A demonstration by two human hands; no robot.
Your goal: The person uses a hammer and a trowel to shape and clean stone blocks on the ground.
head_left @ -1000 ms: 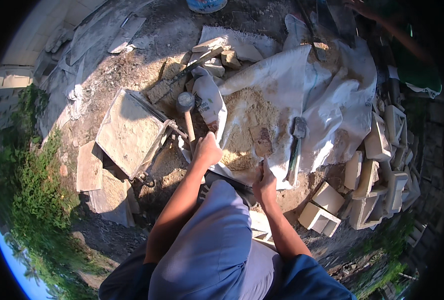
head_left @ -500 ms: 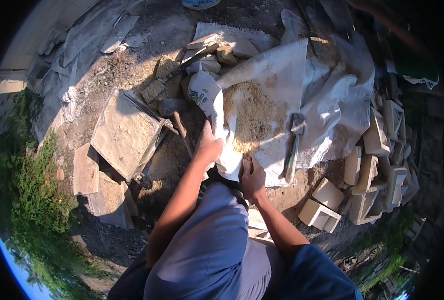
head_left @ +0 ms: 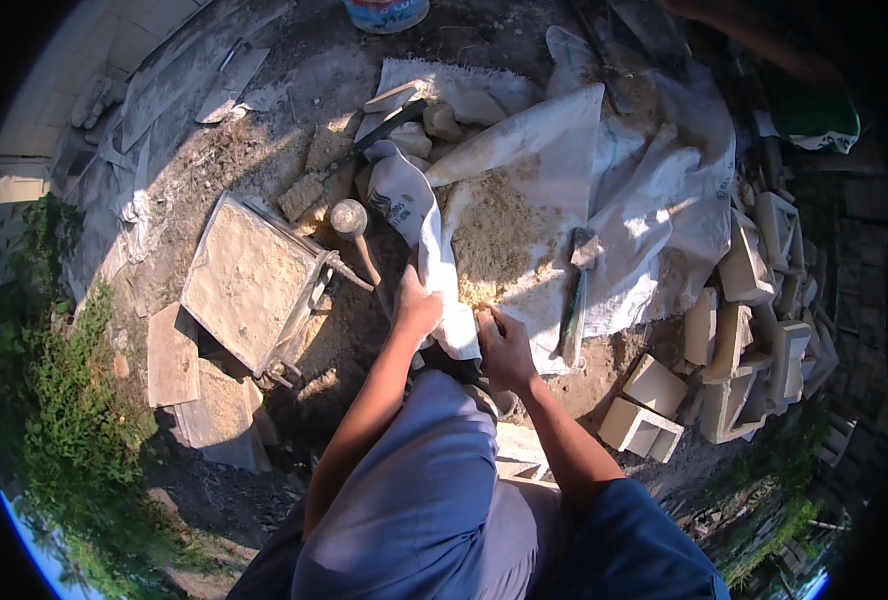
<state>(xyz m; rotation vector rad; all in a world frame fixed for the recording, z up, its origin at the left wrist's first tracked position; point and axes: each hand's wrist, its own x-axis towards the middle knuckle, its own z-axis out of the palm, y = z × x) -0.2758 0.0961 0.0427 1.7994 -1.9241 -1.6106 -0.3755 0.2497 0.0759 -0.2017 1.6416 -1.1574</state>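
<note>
Sunlit dirt ground [head_left: 294, 100], weeds [head_left: 54, 400] alongside

Both bare forearms are reaching forward from the lower edge, over the bent knees in blue trousers, toward the near edge of the white sack [head_left: 444, 260]. The left hand [head_left: 416, 305] is lying at that edge with its fingers curled and closed on the cloth, wrist fairly straight, elbow bent low by the left thigh. The right hand [head_left: 505, 350] is sitting just beside it, a little nearer the body, its fingers bent and pinching the same folded edge, thumb toward the left hand. The two hands are almost touching.
</note>
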